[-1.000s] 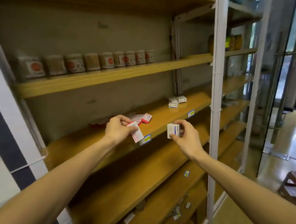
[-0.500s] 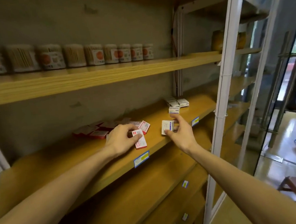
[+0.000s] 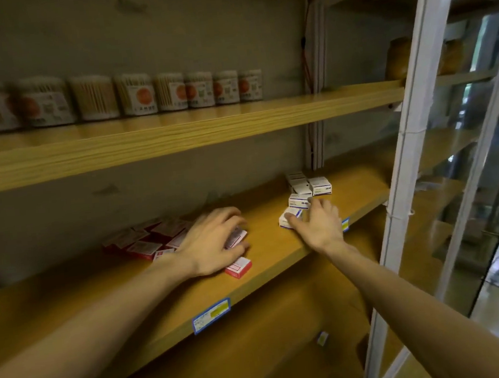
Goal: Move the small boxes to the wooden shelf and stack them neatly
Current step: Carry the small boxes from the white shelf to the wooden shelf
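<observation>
Head view: the task is judged well advanced. Red boxes (image 3: 143, 241) and white boxes (image 3: 308, 187) are already laid on the wooden shelf (image 3: 279, 247), but loosely; neat stacking is left. A red box (image 3: 235, 238) is gripped under the curled fingers of the left hand (image 3: 213, 241). A white box (image 3: 289, 217) is pinched at the fingertips of the right hand (image 3: 319, 223), beside the white group.

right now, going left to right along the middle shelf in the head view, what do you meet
pile of red boxes → left hand, over a red and white box at the shelf's front → right hand, thumb on a blue and white box → stack of blue and white boxes → white upright post
</observation>
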The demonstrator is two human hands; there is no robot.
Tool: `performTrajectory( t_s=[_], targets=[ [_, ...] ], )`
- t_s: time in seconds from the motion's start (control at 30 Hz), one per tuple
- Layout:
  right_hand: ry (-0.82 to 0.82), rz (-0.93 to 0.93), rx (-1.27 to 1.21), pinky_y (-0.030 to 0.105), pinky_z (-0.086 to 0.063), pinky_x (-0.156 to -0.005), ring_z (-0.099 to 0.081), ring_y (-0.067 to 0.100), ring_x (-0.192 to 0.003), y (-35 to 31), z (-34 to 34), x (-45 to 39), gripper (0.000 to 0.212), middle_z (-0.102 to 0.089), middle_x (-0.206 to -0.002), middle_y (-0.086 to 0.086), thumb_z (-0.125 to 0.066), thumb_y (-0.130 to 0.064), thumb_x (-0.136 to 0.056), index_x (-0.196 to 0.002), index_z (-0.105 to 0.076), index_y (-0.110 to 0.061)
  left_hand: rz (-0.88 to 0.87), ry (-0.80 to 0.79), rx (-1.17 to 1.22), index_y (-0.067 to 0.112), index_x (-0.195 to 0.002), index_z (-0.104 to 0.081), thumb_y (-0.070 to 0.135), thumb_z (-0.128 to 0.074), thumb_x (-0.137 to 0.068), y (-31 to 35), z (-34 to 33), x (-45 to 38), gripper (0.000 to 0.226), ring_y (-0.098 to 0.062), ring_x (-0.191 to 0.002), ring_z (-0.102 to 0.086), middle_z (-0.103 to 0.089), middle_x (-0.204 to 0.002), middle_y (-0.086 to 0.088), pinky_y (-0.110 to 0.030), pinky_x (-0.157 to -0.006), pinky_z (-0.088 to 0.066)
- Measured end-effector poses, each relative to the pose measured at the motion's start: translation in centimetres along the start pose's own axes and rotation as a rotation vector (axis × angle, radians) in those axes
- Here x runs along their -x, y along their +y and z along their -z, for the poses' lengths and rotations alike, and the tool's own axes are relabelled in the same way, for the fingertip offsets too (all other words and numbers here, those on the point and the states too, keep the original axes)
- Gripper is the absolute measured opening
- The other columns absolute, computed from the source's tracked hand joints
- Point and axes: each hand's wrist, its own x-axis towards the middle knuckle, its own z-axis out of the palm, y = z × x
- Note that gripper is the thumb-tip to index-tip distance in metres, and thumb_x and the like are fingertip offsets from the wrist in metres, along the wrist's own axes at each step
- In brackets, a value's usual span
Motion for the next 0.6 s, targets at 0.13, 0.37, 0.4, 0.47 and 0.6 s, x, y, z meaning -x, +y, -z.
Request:
performTrajectory(
  t_s=[0.13, 0.37, 0.4, 0.47, 0.6],
  targets=[
    [0.012, -0.022, -0.019, 0.047, -0.034, -0.115, -0.035, 0.034, -0.141, 1.7, -0.1, -3.3, 0.092, -0.04, -0.153, 0.016, -0.059, -0.072, -0.086, -0.15, -0.038, -0.009, 0.062, -0.093, -0.074, 0.03, -0.148, -0.041, 0.066, -0.036, -0.099, 0.4, -1.2, -2.2, 0.06, -0.017, -0.147, -0.028, -0.031, -0.161, 0.002, -0.041, -0.118, -0.026],
    [-0.011, -0.036, 0.052, 0.05, -0.032, -0.115, -0.034, 0.038, -0.143, 2.3, -1.8, -7.1, 0.099, -0.037, -0.156, 0.019, -0.048, -0.081, -0.085, -0.151, -0.035, -0.009, 0.221, -0.092, -0.08, 0.03, -0.143, -0.045, 0.064, -0.032, -0.1, 0.1, -1.9, -4.1, 0.057, -0.019, -0.135, -0.043, -0.037, -0.155, 0.004, -0.042, -0.107, -0.042],
    [-0.014, -0.033, 0.074, 0.051, -0.031, -0.116, -0.031, 0.039, -0.144, 2.3, -2.0, -7.3, 0.1, -0.034, -0.158, 0.02, -0.044, -0.082, -0.086, -0.153, -0.033, -0.009, 0.244, -0.081, -0.084, 0.03, -0.143, -0.045, 0.065, -0.031, -0.1, 0.0, -2.0, -4.2, 0.057, -0.02, -0.133, -0.045, -0.039, -0.154, 0.004, -0.041, -0.104, -0.044],
    [-0.035, -0.017, 0.106, 0.052, -0.025, -0.119, -0.023, 0.04, -0.149, 2.3, -2.2, -7.2, 0.101, -0.028, -0.162, 0.02, -0.036, -0.083, -0.089, -0.157, -0.026, -0.01, 0.296, -0.059, -0.1, 0.028, -0.143, -0.044, 0.067, -0.029, -0.099, 0.1, -2.2, -4.4, 0.06, -0.022, -0.131, -0.048, -0.041, -0.153, 0.002, -0.04, -0.102, -0.045],
    [-0.058, 0.023, 0.082, 0.055, -0.013, -0.123, -0.007, 0.037, -0.155, 2.4, -1.8, -6.9, 0.098, -0.016, -0.168, 0.016, -0.02, -0.081, -0.093, -0.162, -0.015, -0.012, 0.405, -0.025, -0.131, 0.028, -0.148, -0.04, 0.071, -0.023, -0.098, 0.8, -2.2, -4.2, 0.068, -0.025, -0.133, -0.047, -0.043, -0.153, -0.002, -0.041, -0.104, -0.044]
  ],
)
